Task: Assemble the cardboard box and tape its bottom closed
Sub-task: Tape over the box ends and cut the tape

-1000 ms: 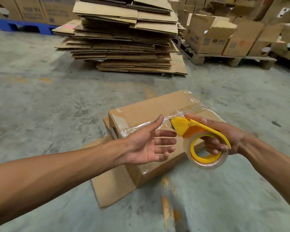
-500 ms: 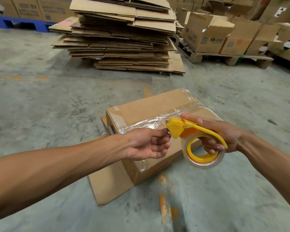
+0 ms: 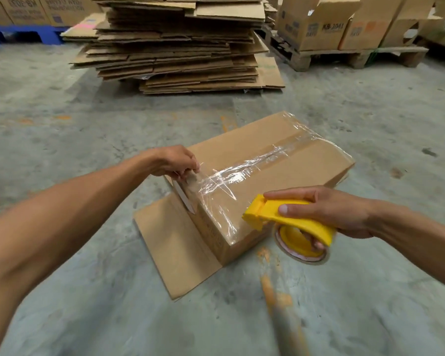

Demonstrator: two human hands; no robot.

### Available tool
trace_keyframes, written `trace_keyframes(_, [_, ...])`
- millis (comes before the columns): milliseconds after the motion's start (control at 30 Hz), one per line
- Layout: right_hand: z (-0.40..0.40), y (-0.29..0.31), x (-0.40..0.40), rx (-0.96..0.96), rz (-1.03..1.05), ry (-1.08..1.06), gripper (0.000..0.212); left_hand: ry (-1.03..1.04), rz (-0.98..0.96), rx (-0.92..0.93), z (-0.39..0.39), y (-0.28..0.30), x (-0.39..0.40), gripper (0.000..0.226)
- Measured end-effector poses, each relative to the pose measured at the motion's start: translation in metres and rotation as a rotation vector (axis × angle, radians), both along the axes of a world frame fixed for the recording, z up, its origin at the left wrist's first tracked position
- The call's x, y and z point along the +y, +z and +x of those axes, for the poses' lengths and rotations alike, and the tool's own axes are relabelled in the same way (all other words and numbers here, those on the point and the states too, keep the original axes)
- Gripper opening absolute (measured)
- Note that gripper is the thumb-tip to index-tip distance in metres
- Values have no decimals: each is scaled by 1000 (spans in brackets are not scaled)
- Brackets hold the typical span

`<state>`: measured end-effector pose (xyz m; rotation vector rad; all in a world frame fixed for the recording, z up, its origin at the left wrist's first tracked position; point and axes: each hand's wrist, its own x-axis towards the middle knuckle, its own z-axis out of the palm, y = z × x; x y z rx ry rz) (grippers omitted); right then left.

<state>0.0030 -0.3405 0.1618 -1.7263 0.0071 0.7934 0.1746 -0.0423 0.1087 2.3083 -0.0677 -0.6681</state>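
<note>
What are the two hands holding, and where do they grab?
Right hand grips the yellow tape dispenser by its curved handle. Left hand pinches the clear tape at the box corner.

Left hand (image 3: 175, 162) pinching taped box (image 3: 288, 181) corner, right hand (image 3: 329, 211) gripping tape dispenser (image 3: 290, 222)

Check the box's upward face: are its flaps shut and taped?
Shut and taped: clear tape runs along the box seam and over the near edge, where the left hand pinches it.
</note>
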Motion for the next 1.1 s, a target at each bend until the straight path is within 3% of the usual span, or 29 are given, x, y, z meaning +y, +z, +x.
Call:
trace_keyframes(200, [15, -9, 69, -185, 51, -184, 39, -41, 269, -346, 39, 0, 11, 14])
trace_keyframes(400, [36, -15, 106, -178, 100, -251, 37, 43, 294, -428, 64, -8, 27, 16])
trace_keyframes(1100, [54, -24, 122, -146, 65, -215, 38, 110, 68, -268, 87, -42, 58, 18])
